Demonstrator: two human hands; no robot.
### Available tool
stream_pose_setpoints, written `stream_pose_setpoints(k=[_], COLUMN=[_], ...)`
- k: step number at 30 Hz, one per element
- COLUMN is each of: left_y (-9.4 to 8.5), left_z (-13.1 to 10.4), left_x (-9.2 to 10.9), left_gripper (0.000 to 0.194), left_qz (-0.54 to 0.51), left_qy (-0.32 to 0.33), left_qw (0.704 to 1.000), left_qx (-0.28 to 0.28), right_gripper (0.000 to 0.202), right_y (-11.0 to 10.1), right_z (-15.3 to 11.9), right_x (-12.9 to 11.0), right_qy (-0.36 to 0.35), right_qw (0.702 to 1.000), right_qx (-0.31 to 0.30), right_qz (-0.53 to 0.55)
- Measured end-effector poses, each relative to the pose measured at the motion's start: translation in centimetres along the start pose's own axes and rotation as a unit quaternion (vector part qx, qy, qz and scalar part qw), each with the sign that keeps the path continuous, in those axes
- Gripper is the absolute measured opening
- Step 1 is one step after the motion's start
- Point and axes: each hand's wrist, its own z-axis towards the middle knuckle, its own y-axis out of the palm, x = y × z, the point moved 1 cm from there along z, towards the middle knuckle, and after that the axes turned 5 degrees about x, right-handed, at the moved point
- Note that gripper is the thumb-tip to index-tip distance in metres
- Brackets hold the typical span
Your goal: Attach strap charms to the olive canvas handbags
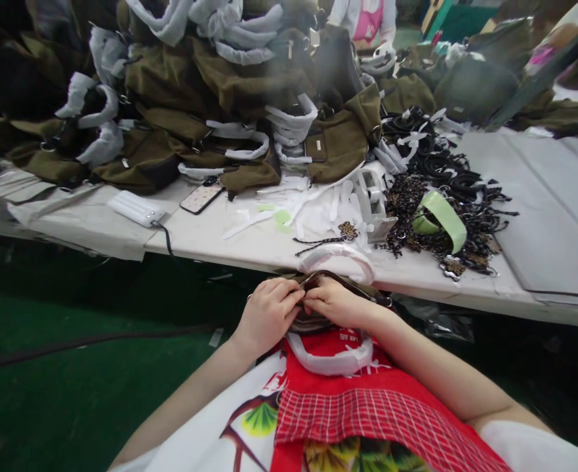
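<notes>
An olive bag (pixel 355 283) with two handles wrapped in white rests against my lap at the table's front edge. One wrapped handle (pixel 335 362) hangs toward me over the red apron, the other lies on the table side. My left hand (pixel 269 308) is closed on the left part of the bag's opening. From the right, my right hand (pixel 335 301) reaches to the same opening, its fingers pinched close to those of my left hand. What lies between the fingertips is too small to tell.
Olive bags (pixel 338 144) are piled along the back of the white table (pixel 210 246). A phone (pixel 201 196), a white power bank (pixel 135 207), paper scraps and a heap of black straps (pixel 416 190) lie nearer. A person (pixel 367 23) stands beyond.
</notes>
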Motion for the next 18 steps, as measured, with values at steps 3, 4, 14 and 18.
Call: stream_pose_setpoints(k=[3,4,14,18], left_y=[0.1,0.2,-0.4,-3.5], left_z=[0.4,0.5,0.8,1.3], left_x=[0.5,0.8,1.4,1.8], left_gripper=[0.014,0.012,0.018,0.014], left_qz=[0.003,0.001,-0.069,-0.195], left_qy=[0.008,0.015,0.005,-0.036], left_qw=[1.000,0.999,0.991,0.968], left_qx=[0.025,0.033,0.112,0.155], right_gripper=[0.028,0.029,0.024,0.029], right_y=[-0.6,-0.8,-3.5,-3.6], right_z=[-0.5,-0.7,-2.1,-1.3], right_x=[-1.8,-2.4,-5.4,-1.7], right_qy=[-0.005,0.000,-0.100,-0.037], right_qw=[0.990,0.984,0.931,0.982], right_qx=[0.022,0.022,0.226,0.139], right_qz=[-0.142,-0.178,-0.269,-0.120])
